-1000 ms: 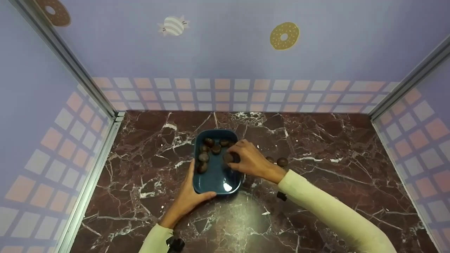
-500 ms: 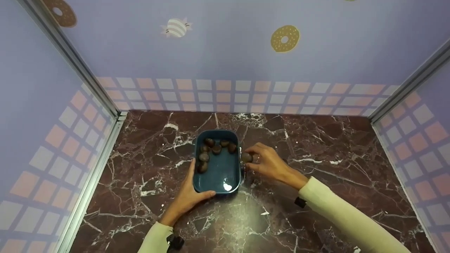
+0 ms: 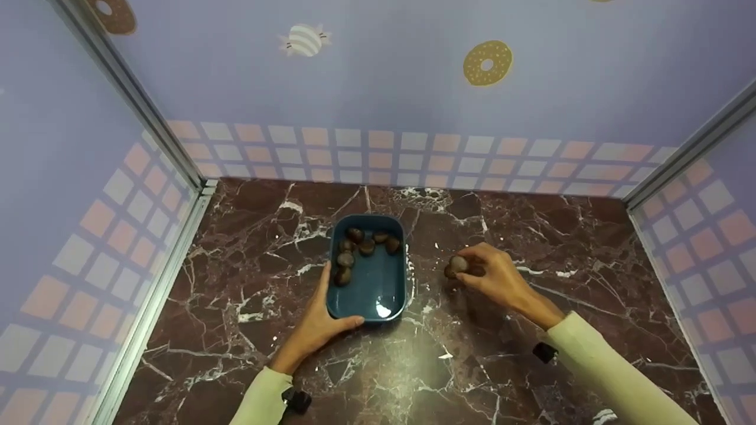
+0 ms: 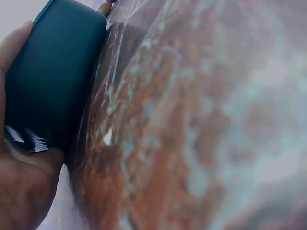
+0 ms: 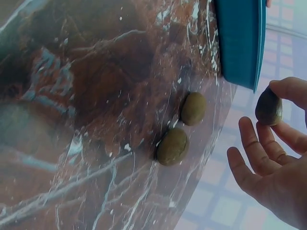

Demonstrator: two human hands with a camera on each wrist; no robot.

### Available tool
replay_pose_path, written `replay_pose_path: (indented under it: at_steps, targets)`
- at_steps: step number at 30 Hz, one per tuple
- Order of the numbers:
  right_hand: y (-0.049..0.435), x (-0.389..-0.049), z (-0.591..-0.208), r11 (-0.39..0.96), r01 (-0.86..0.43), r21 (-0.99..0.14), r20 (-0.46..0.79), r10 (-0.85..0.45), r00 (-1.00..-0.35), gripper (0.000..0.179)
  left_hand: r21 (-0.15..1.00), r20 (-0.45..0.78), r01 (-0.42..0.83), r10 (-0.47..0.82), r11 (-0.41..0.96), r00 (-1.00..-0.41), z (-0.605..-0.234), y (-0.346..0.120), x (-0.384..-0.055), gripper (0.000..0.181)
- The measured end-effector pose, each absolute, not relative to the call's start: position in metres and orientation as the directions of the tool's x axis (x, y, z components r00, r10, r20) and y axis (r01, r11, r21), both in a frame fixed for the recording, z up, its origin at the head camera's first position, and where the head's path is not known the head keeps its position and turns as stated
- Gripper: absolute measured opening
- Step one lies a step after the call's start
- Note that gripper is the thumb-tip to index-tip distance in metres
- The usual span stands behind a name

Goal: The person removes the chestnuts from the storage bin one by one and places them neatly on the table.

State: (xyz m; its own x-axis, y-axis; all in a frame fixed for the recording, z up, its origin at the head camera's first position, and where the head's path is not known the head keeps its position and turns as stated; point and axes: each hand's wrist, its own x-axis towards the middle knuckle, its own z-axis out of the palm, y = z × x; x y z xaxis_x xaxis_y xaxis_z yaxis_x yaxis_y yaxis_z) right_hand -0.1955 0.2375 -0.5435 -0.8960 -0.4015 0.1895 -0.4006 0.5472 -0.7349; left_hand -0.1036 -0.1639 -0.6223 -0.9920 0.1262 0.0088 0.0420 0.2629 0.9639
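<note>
The left hand (image 3: 314, 328) is held with thumb (image 3: 351, 322) spread; at its right, the right hand (image 3: 499, 280) is bent in a pinch.

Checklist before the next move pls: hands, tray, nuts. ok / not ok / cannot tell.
1. Right hand has a nut pinched: ok, the held nut sits between thumb and fingers.
2. Held nut apart from the loose nuts on the tabletop: ok, the right wrist view shows a gap.
3. Left hand on the tray: ok, it grips the near left corner.
4. Tray upright: ok.
5. Right hand over the tray: not ok, it is off to the tray's right.
6. Grip firm enough: cannot tell, pressure isn't visible.
</note>
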Motion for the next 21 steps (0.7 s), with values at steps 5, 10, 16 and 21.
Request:
replay_pose_path:
  at_steps: [5, 10, 16, 21]
  targets:
    - [0.242, -0.195, -0.544, 0.572, -0.401, -0.716, 0.198, -0.384, -0.902, 0.039, 0.965, 0.015, 0.05, 0.137, 0.258, -0.99, -0.621, -0.164, -0.108, 0.142]
    - [0.242, -0.193, -0.547, 0.571, -0.383, -0.726, 0.18, -0.381, -0.907, 0.041, 0.964, 0.01, 0.045, 0.137, 0.262, -0.991, -0.623, -0.164, -0.104, 0.142]
    - [0.244, -0.191, -0.55, 0.57, -0.371, -0.734, 0.169, -0.375, -0.911, 0.041, 0.964, 0.02, 0.051, 0.118, 0.261, -0.993, -0.625, -0.165, -0.099, 0.144]
    - [0.25, -0.192, -0.551, 0.571, -0.363, -0.737, 0.182, -0.35, -0.919, 0.04, 0.961, 0.03, 0.061, 0.12, 0.271, -0.992, -0.623, -0.166, -0.104, 0.143]
